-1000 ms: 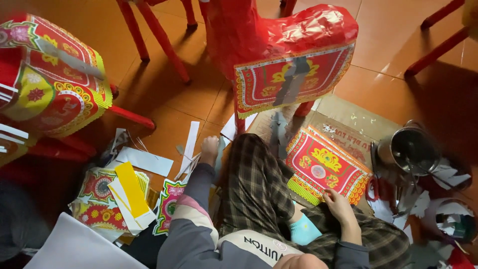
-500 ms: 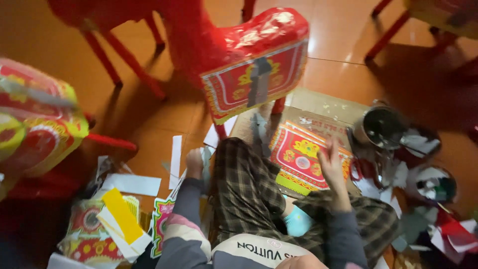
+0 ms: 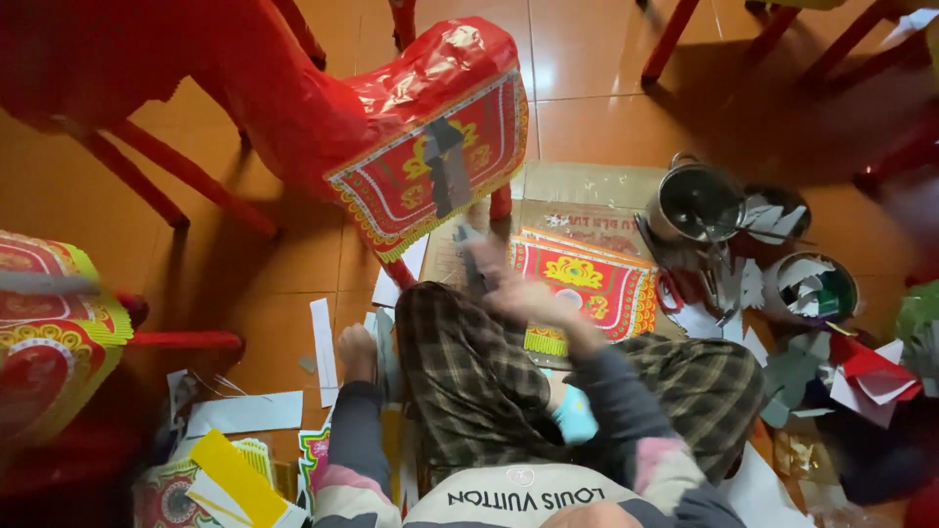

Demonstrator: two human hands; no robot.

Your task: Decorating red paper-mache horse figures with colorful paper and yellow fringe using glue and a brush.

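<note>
Left hand: the left hand point(image 3: 357, 350) rests low on the floor beside the left knee, knuckles up; fingers look loosely curled on the tile, near a white paper strip point(image 3: 323, 337); whether it pins anything under the palm cannot be told.
Right hand: the right hand point(image 3: 523, 293) is raised over the lap and blurred; it seems closed around a dark, thin tool point(image 3: 469, 259) that sticks out past the fingers, though the blur leaves the grip uncertain.
Legs: plaid trousers point(image 3: 469, 381) fill the middle, knees spread, between both hands.
Printed sheet: a red and yellow patterned sheet point(image 3: 587, 288) lies flat just beyond the right hand, on a piece of brown cardboard point(image 3: 587, 191); its long edge runs left to right and tilts down toward the right.
Key relation: the sheet lies ahead and slightly right of the right hand, nearly touching it; the right hand is much nearer than the left, which is well apart on the other side of the knee.
Paper horse: a red paper horse figure point(image 3: 391, 137) with a patterned saddle cloth stands beyond the knees, left of the cardboard.
Pots: a metal pot point(image 3: 696, 203) and a tin of paper scraps point(image 3: 810, 288) sit to the right of the sheet.
Scraps: cut paper pieces point(image 3: 861, 372) lie scattered at far right.
</note>
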